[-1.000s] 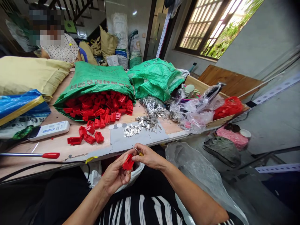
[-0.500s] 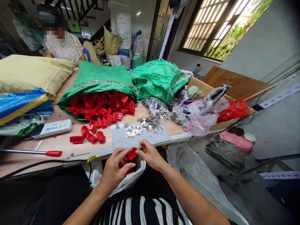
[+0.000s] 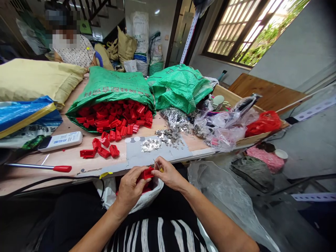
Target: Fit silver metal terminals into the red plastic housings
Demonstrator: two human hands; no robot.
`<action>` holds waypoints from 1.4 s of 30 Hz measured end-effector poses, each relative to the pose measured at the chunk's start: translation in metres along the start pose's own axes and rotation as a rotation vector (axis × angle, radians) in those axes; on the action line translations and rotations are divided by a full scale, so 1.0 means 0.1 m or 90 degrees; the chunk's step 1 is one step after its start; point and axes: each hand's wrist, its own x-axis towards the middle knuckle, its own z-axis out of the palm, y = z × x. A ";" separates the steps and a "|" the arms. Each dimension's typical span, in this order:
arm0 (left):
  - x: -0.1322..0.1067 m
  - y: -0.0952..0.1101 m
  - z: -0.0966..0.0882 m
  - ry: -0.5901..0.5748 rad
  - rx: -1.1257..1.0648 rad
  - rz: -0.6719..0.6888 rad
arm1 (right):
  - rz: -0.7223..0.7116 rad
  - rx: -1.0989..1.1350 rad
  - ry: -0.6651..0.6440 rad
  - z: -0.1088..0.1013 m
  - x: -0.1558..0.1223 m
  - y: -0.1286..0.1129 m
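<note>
My left hand (image 3: pixel 130 187) is closed on a small red plastic part (image 3: pixel 147 173), held over a white bag (image 3: pixel 147 197) on my lap that has more red parts in it. My right hand (image 3: pixel 168 173) pinches a thin metal tool with a yellow grip (image 3: pixel 157 165), its tip right at the red part. Just beyond, on the table edge, lies a grey sheet (image 3: pixel 160 152) with a small heap of shiny metal bits (image 3: pixel 149 144). A few loose red parts (image 3: pixel 101 150) lie left of it.
A green sack (image 3: pixel 112 89) spills red parts onto the wooden table (image 3: pixel 70 159); a second green sack (image 3: pixel 181 85) and clear plastic bags (image 3: pixel 223 127) lie right. A white remote (image 3: pixel 61 140) and red-handled screwdriver (image 3: pixel 44 167) lie left. Another person sits far left.
My hands have risen slightly toward the table edge, staying together on the red part. The part has gone from upright in my left fingers to lying flatter over the white bag.
</note>
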 end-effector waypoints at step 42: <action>0.01 -0.21 -0.09 -0.078 -0.456 -0.278 | 0.029 -0.503 0.162 -0.64 0.59 0.10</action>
